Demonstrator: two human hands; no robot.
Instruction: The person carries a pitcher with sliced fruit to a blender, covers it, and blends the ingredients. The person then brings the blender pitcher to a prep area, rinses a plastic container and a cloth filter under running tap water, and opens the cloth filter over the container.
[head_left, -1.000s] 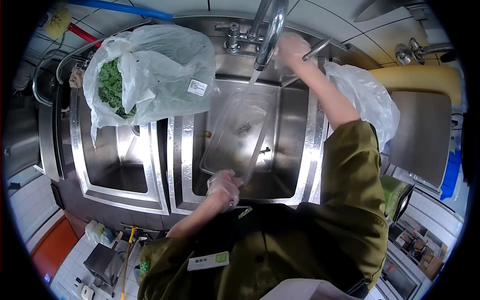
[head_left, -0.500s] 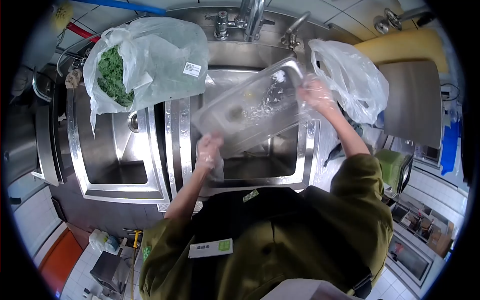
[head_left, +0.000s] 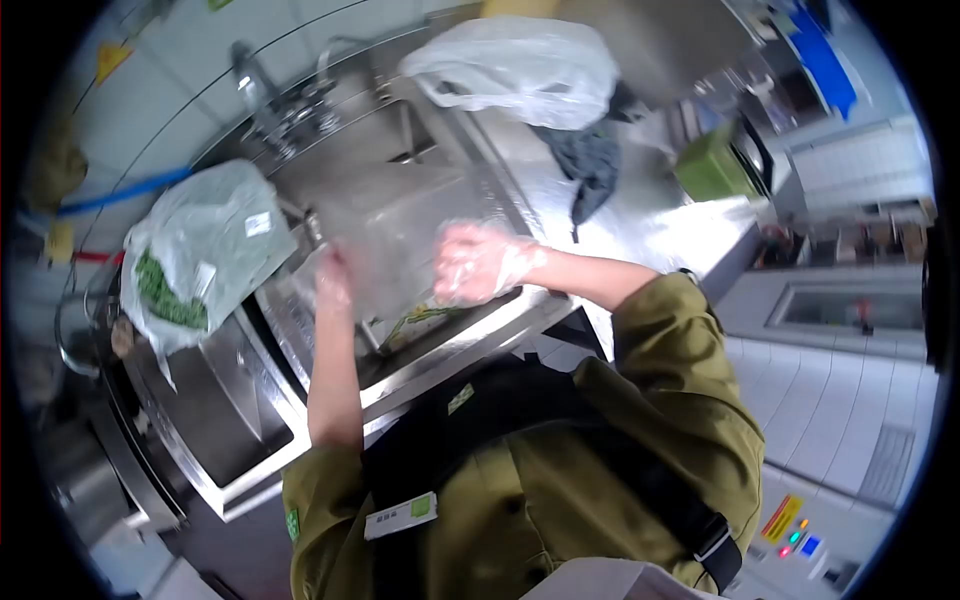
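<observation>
A clear plastic food pan (head_left: 395, 225), smeared by motion, is tilted over the right sink basin (head_left: 375, 370). My left hand (head_left: 332, 278), in a thin clear glove, is closed at its left side, though its fingers are blurred. My right hand (head_left: 475, 262), gloved the same way, has its fingers curled round the pan's right edge. Below the pan, something green and yellow (head_left: 420, 318) shows in the basin, partly hidden. Left of my left hand, an open plastic bag (head_left: 225, 215) of leafy greens (head_left: 165, 295) lies across the sink edge.
The faucet (head_left: 285, 115) rises behind the basin. A second basin (head_left: 215, 400) lies to the left. On the right-hand counter are a white plastic bag (head_left: 520, 70), a dark cloth-like item (head_left: 585, 165) and a green container (head_left: 715, 165).
My view has turned to the right. The pan has come closer to my body and tilted differently, and my hands are nearer each other, both still on it.
</observation>
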